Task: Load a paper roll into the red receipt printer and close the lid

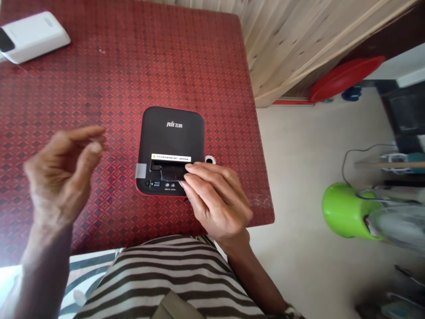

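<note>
A flat black device (171, 139) with red edges and a printed logo lies on the patterned red table. Across its lower part runs a recess, with a white warning label above it and small markings below. My right hand (219, 197) pinches a dark flat strip (174, 172) over this recess; the strip's left end looks uneven. A pale, semi-clear patch (141, 171) sticks to the device's left edge. My left hand (64, 170) is raised left of the device, thumb and forefinger drawn together; blur hides whatever they may hold.
On the red table (116, 66), a white device (36, 37) lies at the far left. A small white ring (210, 160) shows just right of the black device. Wood panelling borders the table's far right; a green bucket (347, 212) stands on the floor.
</note>
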Demonstrator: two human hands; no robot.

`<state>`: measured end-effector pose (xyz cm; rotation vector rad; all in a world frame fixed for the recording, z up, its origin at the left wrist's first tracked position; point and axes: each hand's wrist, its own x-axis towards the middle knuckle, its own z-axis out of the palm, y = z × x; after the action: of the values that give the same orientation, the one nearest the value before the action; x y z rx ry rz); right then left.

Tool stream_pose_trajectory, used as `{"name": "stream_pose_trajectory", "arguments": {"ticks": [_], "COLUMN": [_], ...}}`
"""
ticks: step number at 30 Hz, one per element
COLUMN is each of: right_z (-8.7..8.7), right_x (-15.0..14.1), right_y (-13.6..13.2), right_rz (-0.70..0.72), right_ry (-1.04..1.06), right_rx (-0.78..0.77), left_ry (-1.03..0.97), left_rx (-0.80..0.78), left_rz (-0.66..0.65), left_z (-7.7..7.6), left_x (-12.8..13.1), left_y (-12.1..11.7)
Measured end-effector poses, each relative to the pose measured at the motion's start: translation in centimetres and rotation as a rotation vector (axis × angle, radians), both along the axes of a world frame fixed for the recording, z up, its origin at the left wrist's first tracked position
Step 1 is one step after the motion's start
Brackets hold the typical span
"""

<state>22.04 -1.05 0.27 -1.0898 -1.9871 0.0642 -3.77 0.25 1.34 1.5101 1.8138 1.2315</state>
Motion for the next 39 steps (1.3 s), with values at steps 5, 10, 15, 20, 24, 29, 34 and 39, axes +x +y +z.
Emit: {"name": "stream_pose_trajectory", "arguments": {"ticks": [5,10,15,20,24,29,34,39], "right_z": [0.5,0.6,0.4,0.5,0.5,0.4,0.2,0.0], "right_x": [0.1,0.0,-0.1,0.0,0.1,0.2,0.4,0.5], "right_y": [-0.2,-0.3,-0.1,0.0,0.0,0.1,0.4,0.5], "right_rz": [-0.042,-0.066,-0.064,-0.05,-0.039,-0.036,-0.026,-0.01], "right_ry": [-0.031,-0.057,-0.045,-0.032,-0.01,0.014,0.054,0.069], "right_rx": [0.007,0.008,0.012,0.007,-0.012,-0.028,-0.019,-0.009], "left_ry": [0.059,0.064,0.066,0.011,-0.008,-0.147,-0.216,-0.316], "left_rx": [-0.102,-0.13,-0.146,-0.276,-0.355,-0.389,-0.358,-0.368], "left_rz": [-0.156,-0.195,-0.247,-0.245,-0.244,-0.315,-0.332,-0.325], "left_z": [-1.1,-1.0,-0.2,0.5,0.8,0.2,-0.4,-0.7], "left_x": [0.8,1.2,1.4,1.9,2.2,2.6,2.7,2.7], "left_y": [0.0,-0.1,-0.2,0.1,0.4,0.8,0.7,0.5]}}
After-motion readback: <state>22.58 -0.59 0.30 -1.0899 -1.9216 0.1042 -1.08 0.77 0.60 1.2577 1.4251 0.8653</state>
